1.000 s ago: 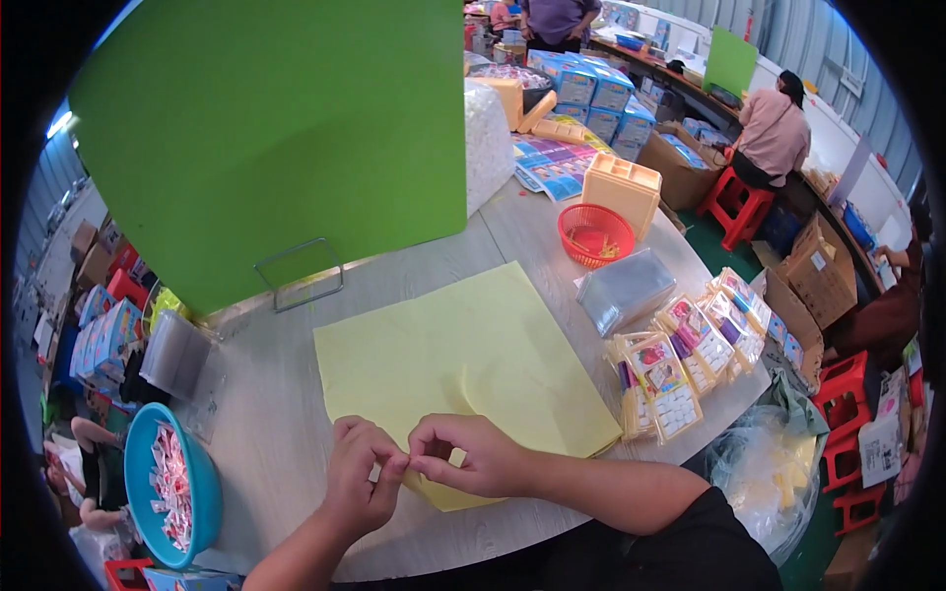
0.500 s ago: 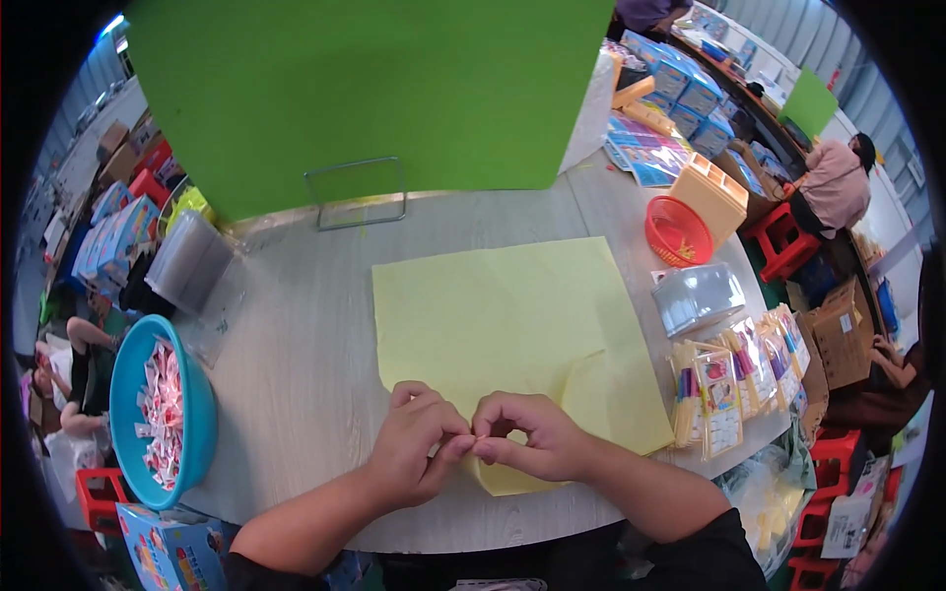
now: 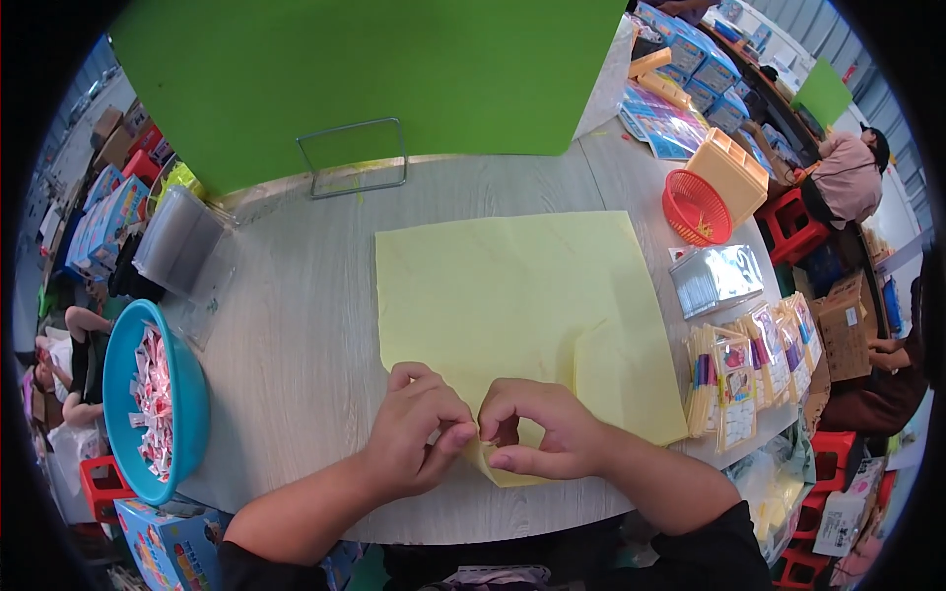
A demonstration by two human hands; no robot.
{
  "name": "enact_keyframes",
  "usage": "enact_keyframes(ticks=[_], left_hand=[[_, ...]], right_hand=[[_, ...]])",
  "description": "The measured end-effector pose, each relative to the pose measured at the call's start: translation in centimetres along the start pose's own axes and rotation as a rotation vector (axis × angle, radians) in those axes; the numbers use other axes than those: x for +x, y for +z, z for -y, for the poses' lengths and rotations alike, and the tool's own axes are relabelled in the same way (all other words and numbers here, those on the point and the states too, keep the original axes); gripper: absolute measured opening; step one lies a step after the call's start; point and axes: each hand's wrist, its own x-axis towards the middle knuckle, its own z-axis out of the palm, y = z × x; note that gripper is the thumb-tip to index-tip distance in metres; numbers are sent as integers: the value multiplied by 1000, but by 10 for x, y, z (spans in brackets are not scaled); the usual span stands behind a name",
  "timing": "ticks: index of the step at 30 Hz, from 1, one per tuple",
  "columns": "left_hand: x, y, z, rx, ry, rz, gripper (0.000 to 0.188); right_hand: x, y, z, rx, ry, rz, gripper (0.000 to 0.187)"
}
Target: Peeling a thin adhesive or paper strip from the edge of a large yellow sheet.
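Note:
Over the near edge of a yellow sheet (image 3: 503, 286) on the table, my left hand (image 3: 419, 430) has its thumb and index finger pinched together. Close by on the right, the curled fingers and thumb of my right hand (image 3: 545, 430) form a loop. The fingertips of both hands almost meet, and anything between them is too small to make out. Beneath my right hand, part of the sheet shows a folded-up flap (image 3: 606, 369).
A teal basin (image 3: 195, 414) of small wrapped packets stands left. Clear plastic sleeves (image 3: 182, 241) lie behind it. At right are a red basket (image 3: 680, 202), clear packs (image 3: 716, 281) and bagged sets (image 3: 734, 384). A green board (image 3: 365, 79) with a wire stand (image 3: 404, 158) closes the back.
My hands have drawn slightly apart at the fingertips, and my right thumb has moved away from the left pinch. The whole view has shifted a little.

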Motion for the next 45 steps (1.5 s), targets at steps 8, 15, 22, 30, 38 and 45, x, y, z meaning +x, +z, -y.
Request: enact_keyframes(ticks=[8,15,22,30,38,45], left_hand=[[0,0,1,15,14,8,11],[-1,0,1,20,29,-23,13],[0,-1,2,47,65,-27,14],[4,-7,3,-38,59,78,16],[23,-36,1,-126,-18,404,22],[17,-28,6,-216,35,364,12]], right_hand=[[1,0,-1,-87,32,18,12],[0,5,1,-272,-60,-10,13],[2,6,7,-370,-108,-7,16],[1,5,-1,-233,-139,46,13],[0,4,0,-200,-124,51,12],[-2,4,-2,-258,-242,12,12]])
